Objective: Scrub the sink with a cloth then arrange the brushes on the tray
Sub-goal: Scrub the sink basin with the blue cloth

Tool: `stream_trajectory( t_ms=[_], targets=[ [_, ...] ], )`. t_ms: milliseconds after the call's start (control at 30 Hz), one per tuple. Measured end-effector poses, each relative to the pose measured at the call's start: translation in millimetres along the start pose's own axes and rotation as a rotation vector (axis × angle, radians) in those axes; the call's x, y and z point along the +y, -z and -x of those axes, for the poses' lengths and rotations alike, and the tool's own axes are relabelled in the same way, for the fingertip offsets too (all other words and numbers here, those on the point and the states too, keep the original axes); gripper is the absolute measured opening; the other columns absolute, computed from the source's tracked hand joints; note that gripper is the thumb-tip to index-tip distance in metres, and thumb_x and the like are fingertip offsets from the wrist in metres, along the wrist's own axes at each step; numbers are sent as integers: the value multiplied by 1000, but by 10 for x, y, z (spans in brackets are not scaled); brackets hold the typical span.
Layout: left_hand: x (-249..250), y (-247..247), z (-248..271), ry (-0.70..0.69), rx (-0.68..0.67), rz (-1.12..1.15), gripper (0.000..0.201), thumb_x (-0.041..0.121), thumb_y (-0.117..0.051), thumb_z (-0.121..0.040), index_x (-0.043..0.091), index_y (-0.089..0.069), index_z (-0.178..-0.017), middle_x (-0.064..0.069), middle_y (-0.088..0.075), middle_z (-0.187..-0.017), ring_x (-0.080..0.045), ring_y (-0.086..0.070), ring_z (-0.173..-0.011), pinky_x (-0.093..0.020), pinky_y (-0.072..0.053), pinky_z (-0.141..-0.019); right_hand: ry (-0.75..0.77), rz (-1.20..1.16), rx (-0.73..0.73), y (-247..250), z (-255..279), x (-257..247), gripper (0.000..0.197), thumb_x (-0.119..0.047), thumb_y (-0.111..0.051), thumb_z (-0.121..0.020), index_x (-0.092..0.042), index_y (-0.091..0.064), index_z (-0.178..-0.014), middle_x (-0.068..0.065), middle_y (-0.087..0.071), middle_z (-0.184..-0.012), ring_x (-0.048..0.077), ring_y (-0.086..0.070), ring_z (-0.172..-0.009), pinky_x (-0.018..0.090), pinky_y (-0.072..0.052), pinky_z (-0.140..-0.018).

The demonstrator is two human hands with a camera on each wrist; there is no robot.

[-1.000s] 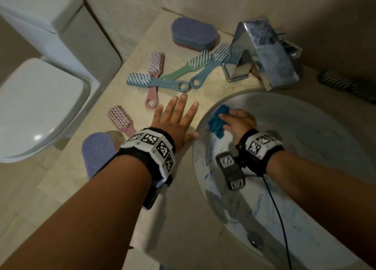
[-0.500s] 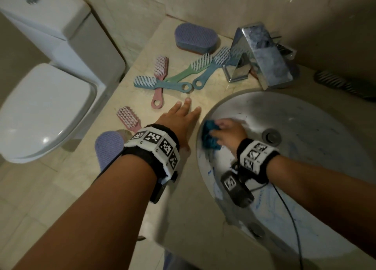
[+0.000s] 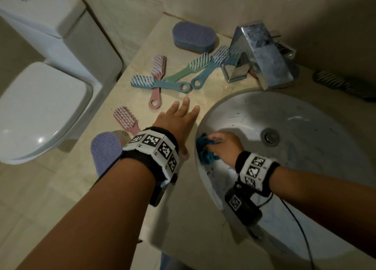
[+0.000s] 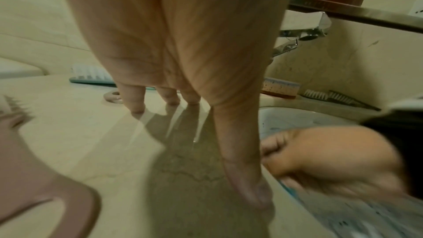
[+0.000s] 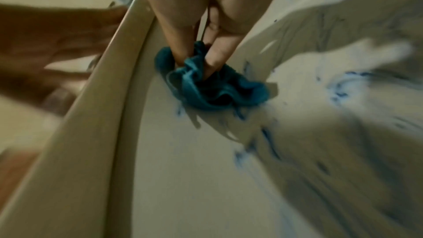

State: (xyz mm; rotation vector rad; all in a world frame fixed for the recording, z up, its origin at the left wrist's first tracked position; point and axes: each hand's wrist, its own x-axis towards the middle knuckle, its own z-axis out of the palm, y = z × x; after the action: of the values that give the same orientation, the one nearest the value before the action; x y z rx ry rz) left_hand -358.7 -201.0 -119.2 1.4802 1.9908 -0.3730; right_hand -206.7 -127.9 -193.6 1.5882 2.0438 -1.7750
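Note:
My right hand (image 3: 221,145) grips a crumpled teal cloth (image 3: 205,150) (image 5: 206,86) and presses it against the left inner wall of the white sink (image 3: 305,168), just inside the rim. Blue smears streak the basin (image 5: 338,86). My left hand (image 3: 179,117) lies flat on the beige counter (image 3: 142,168) beside the sink rim, fingers straight. Several handled brushes lie on the counter beyond it: a blue one (image 3: 154,83), a pink one (image 3: 157,74), a green one (image 3: 189,69), another blue one (image 3: 211,66) and a pink one (image 3: 126,120) near my left wrist.
A chrome tap (image 3: 262,56) stands behind the sink. Two purple oval scrubbers sit on the counter, one at the back (image 3: 193,37), one at the front edge (image 3: 105,149). A toilet (image 3: 40,98) stands to the left. Dark brushes (image 3: 341,84) lie right of the tap.
My right hand has dragged the cloth down along the sink's left wall, toward me. The left hand stays flat on the counter. The head view has shifted.

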Motion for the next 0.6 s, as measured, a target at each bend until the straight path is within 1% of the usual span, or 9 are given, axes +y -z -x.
stream_trajectory(
  t_ms=[100,167,233,300,367,400,433,500,600],
  targets=[
    [13,-2,-9,7,3,-8,135,39,-86,-58,24,12,-149,-7,19,-157,-32,9,-146,-50,-17,-117,-39,-273,193,145,-313,-205,30,0,-70,-78,-5,-62,-106,5,-60,-92,23,-56,-89,24,-48,-66],
    [5,3,-11,4,1,-11,135,40,-86,-57,24,12,-149,-7,19,-157,-33,9,-146,-51,-17,-117,-68,-366,222,135,-327,-231,34,0,-69,-79,-1,-59,-112,2,-59,-93,21,-55,-91,20,-47,-61],
    [2,10,-10,-1,-3,-11,136,40,-86,-57,25,12,-149,-7,19,-157,-33,9,-146,-51,-17,-117,-38,-257,93,86,-110,-156,45,3,-68,-79,-3,-55,-122,6,-58,-112,19,-54,-98,22,-50,-72],
    [3,10,-7,-1,-4,-12,136,40,-86,-57,25,12,-149,-7,20,-157,-32,9,-146,-50,-17,-117,0,-178,-103,65,116,-9,65,8,-69,-76,-8,-46,-135,0,-51,-122,14,-52,-107,20,-48,-85],
    [2,13,-6,4,-6,-19,136,40,-86,-58,25,13,-149,-7,20,-157,-32,9,-146,-50,-16,-117,35,-181,-192,60,203,52,74,9,-70,-74,-11,-41,-139,-5,-48,-121,8,-55,-101,9,-49,-77],
    [3,16,-8,5,-5,-23,136,40,-86,-58,25,13,-149,-7,20,-157,-32,9,-146,-50,-16,-117,60,-167,-167,46,193,38,69,7,-71,-74,-12,-45,-136,-5,-50,-117,6,-57,-95,7,-49,-72],
    [5,14,-9,6,-6,-25,135,41,-86,-58,25,13,-149,-7,20,-157,-32,9,-146,-49,-17,-117,90,-140,-110,34,161,7,61,3,-72,-75,-13,-51,-130,-5,-52,-113,7,-58,-94,9,-48,-72],
    [3,7,-21,6,-5,-27,136,41,-86,-58,25,13,-149,-6,20,-157,-32,9,-146,-49,-17,-117,159,-79,14,32,40,-71,41,-3,-72,-77,-15,-58,-113,-8,-53,-103,16,-56,-101,20,-47,-81],
    [-14,-4,-37,9,-7,-31,137,42,-86,-57,26,14,-149,-6,20,-157,-31,9,-146,-49,-17,-117,277,-60,113,107,-161,-135,29,0,-70,-77,-12,-60,-102,-5,-54,-96,20,-54,-102,31,-49,-87]
  ],
)
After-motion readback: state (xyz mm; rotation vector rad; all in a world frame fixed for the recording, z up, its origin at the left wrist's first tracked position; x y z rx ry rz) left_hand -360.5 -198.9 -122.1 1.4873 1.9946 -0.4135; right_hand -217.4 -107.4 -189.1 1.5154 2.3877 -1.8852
